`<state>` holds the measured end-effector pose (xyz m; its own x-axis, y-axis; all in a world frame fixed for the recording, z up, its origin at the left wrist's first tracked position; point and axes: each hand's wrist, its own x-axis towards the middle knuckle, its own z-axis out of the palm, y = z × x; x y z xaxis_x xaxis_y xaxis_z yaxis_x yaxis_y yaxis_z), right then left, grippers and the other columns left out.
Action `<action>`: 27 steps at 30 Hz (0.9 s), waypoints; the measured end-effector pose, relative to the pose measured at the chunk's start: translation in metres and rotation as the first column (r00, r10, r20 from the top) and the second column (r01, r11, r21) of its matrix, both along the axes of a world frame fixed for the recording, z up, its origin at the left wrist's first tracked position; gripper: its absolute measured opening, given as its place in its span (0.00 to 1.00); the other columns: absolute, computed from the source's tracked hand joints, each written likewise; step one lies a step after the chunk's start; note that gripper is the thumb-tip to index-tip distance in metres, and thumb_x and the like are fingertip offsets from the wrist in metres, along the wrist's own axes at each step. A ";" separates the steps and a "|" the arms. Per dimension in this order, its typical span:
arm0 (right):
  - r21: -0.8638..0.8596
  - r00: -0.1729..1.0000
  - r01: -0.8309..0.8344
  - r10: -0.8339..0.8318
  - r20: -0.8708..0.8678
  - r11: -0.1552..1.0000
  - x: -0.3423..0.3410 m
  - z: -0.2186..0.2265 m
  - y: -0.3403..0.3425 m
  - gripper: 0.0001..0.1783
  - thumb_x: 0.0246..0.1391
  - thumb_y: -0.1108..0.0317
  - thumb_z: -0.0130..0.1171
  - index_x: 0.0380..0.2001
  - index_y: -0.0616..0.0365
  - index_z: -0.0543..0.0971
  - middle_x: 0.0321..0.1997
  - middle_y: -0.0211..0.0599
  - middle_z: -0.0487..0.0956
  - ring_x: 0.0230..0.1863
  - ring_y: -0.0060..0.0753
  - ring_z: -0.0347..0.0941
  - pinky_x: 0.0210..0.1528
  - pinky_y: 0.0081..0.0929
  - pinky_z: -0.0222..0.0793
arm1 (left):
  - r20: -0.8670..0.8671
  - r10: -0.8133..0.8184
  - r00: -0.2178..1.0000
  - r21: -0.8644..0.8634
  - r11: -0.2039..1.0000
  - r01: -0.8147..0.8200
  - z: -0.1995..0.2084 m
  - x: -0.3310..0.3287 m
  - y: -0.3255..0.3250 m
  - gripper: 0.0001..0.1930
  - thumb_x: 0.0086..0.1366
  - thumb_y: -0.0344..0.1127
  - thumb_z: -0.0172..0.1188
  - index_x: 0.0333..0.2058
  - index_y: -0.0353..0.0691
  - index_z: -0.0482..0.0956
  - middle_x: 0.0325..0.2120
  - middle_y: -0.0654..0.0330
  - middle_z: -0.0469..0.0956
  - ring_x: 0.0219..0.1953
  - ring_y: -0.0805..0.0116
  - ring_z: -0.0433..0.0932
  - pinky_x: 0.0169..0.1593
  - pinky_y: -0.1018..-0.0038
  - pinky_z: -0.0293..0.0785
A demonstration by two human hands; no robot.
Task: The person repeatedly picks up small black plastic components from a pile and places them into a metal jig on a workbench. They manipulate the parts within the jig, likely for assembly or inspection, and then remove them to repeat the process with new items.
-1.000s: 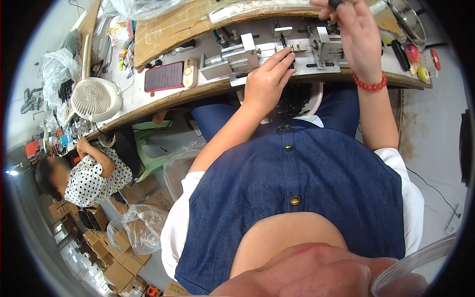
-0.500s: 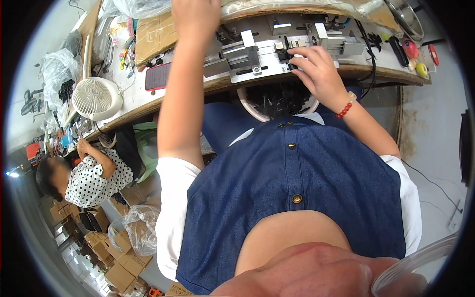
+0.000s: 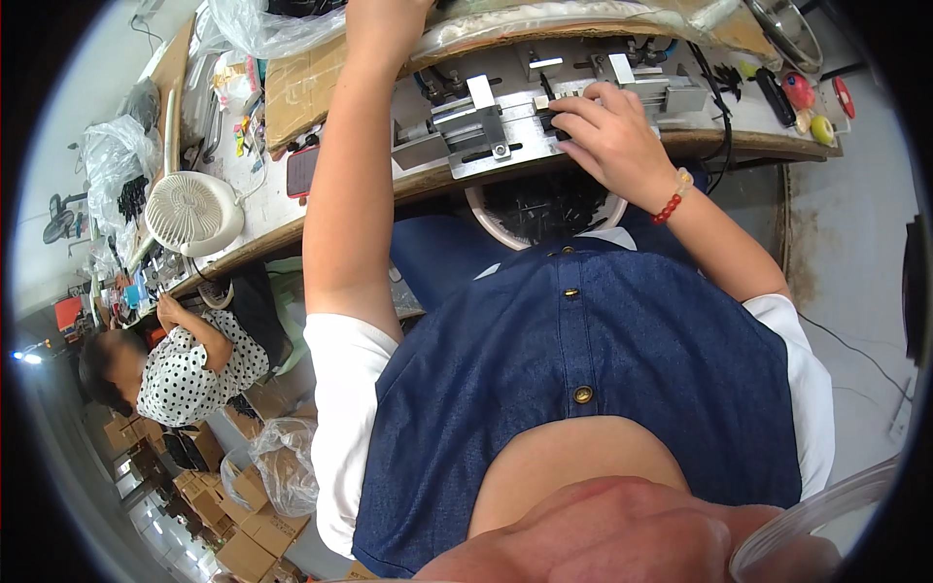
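My right hand [image 3: 617, 138], with a beaded bracelet at the wrist, rests at the middle of a metal jig [image 3: 471, 163] on the bench. Its thumb and fingers are bent together around a small black part [image 3: 562, 134], mostly hidden by them. My left hand [image 3: 387, 21] reaches up to the top edge of the picture, over the cardboard edge and beside a clear plastic bag with black pieces [image 3: 301, 6]. Its fingers are cut off by the frame, so their grip does not show.
Below the bench edge stands a round tub [image 3: 478, 216] of black pieces. A white fan [image 3: 194, 214] and a phone [image 3: 301, 172] lie to the left; black cables [image 3: 724, 107] hang at the right. Another person [image 3: 199, 369] sits at the far left, near cardboard boxes [image 3: 248, 554].
My left hand has moved slightly farther up, out past the top edge. My right hand has shifted a little left on the jig, its fingers more bent. The view has tilted slightly.
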<state>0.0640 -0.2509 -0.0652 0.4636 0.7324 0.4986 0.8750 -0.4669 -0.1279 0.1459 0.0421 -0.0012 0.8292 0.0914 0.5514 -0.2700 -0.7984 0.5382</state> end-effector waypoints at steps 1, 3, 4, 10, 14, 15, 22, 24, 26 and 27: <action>-0.006 1.000 -0.008 0.008 -0.009 1.000 0.002 0.007 0.000 0.11 0.57 0.60 0.67 0.40 0.52 0.81 0.52 0.28 0.80 0.53 0.38 0.72 0.56 0.38 0.65 | -0.006 -0.039 0.999 -0.184 0.982 0.037 0.000 0.003 -0.001 0.10 0.65 0.32 0.68 0.42 0.34 0.82 0.31 0.53 0.85 0.25 0.63 0.81 0.32 0.70 0.75; 0.085 1.000 0.002 -0.004 0.024 0.996 0.020 0.020 0.004 0.13 0.57 0.57 0.67 0.40 0.51 0.81 0.50 0.29 0.81 0.53 0.38 0.72 0.57 0.39 0.63 | -0.006 -0.109 0.994 -0.521 0.849 0.090 -0.001 0.007 -0.001 0.12 0.68 0.34 0.67 0.45 0.33 0.82 0.30 0.58 0.85 0.25 0.71 0.80 0.30 0.75 0.73; 0.128 0.999 0.005 -0.010 0.039 0.992 0.032 0.027 0.008 0.13 0.58 0.55 0.67 0.40 0.51 0.81 0.49 0.29 0.81 0.53 0.38 0.72 0.58 0.39 0.62 | 0.005 -0.158 0.987 -0.652 0.748 0.123 -0.003 0.012 0.004 0.15 0.71 0.36 0.65 0.51 0.35 0.82 0.33 0.62 0.84 0.27 0.78 0.79 0.30 0.82 0.71; 0.127 0.952 0.250 -0.268 0.150 0.960 0.117 0.065 0.058 0.08 0.55 0.63 0.63 0.32 0.55 0.85 0.38 0.38 0.82 0.45 0.45 0.74 0.52 0.42 0.65 | 0.163 -0.131 0.978 -0.930 0.312 0.197 -0.006 0.005 0.011 0.15 0.72 0.38 0.64 0.52 0.38 0.81 0.37 0.62 0.83 0.31 0.79 0.79 0.33 0.86 0.73; 0.053 0.898 0.383 -0.385 0.214 0.922 0.161 0.059 0.065 0.09 0.52 0.61 0.63 0.26 0.53 0.87 0.34 0.38 0.83 0.47 0.47 0.74 0.55 0.46 0.61 | 0.281 -0.147 0.948 -0.959 -0.068 0.274 -0.016 0.015 0.024 0.12 0.72 0.37 0.63 0.49 0.37 0.81 0.39 0.60 0.84 0.33 0.77 0.81 0.35 0.86 0.81; 0.041 0.894 0.392 -0.391 0.219 0.919 0.167 0.057 0.064 0.10 0.53 0.61 0.63 0.25 0.53 0.87 0.33 0.37 0.83 0.48 0.47 0.74 0.56 0.46 0.61 | 0.318 -0.167 0.933 -0.947 -0.107 0.304 -0.019 0.015 0.031 0.11 0.73 0.36 0.63 0.48 0.37 0.81 0.39 0.60 0.84 0.33 0.77 0.82 0.36 0.86 0.82; 0.628 0.804 0.321 0.147 -0.576 0.709 0.161 0.067 0.033 0.09 0.63 0.69 0.63 0.41 0.66 0.81 0.34 0.39 0.86 0.33 0.25 0.82 0.38 0.21 0.74 | 0.278 -0.167 0.946 -0.947 0.115 0.299 -0.010 -0.047 -0.017 0.07 0.73 0.32 0.59 0.45 0.41 0.83 0.45 0.57 0.84 0.39 0.70 0.81 0.41 0.77 0.79; 0.738 0.790 0.230 0.322 -0.523 0.634 0.157 0.057 0.019 0.13 0.67 0.70 0.60 0.49 0.67 0.78 0.41 0.43 0.87 0.43 0.27 0.83 0.46 0.21 0.75 | 0.271 -0.296 0.916 -0.824 0.421 0.379 -0.013 -0.083 -0.059 0.10 0.68 0.25 0.60 0.46 0.38 0.85 0.38 0.59 0.83 0.32 0.69 0.84 0.32 0.77 0.79; 0.827 0.754 0.197 0.458 -0.471 0.526 0.136 0.058 0.021 0.13 0.67 0.67 0.59 0.49 0.66 0.79 0.44 0.44 0.87 0.46 0.26 0.82 0.49 0.21 0.73 | 0.133 -0.338 0.932 -0.554 0.754 0.353 -0.030 -0.120 -0.082 0.10 0.65 0.26 0.67 0.45 0.36 0.86 0.37 0.58 0.80 0.27 0.73 0.84 0.29 0.81 0.78; 0.864 0.739 0.189 0.512 -0.438 0.467 0.126 0.061 0.020 0.13 0.68 0.66 0.59 0.48 0.65 0.79 0.45 0.44 0.87 0.48 0.26 0.81 0.51 0.21 0.73 | 0.134 -0.290 0.948 -0.250 0.915 0.316 -0.047 -0.130 -0.088 0.12 0.60 0.24 0.72 0.44 0.41 0.89 0.39 0.59 0.77 0.27 0.77 0.82 0.29 0.82 0.77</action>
<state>0.1897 -0.2309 -0.0043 0.8035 0.2198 0.5533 0.4755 0.3222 -0.8186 0.0154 -0.0460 -0.0478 0.7867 -0.0026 0.6173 -0.5349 -0.5019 0.6796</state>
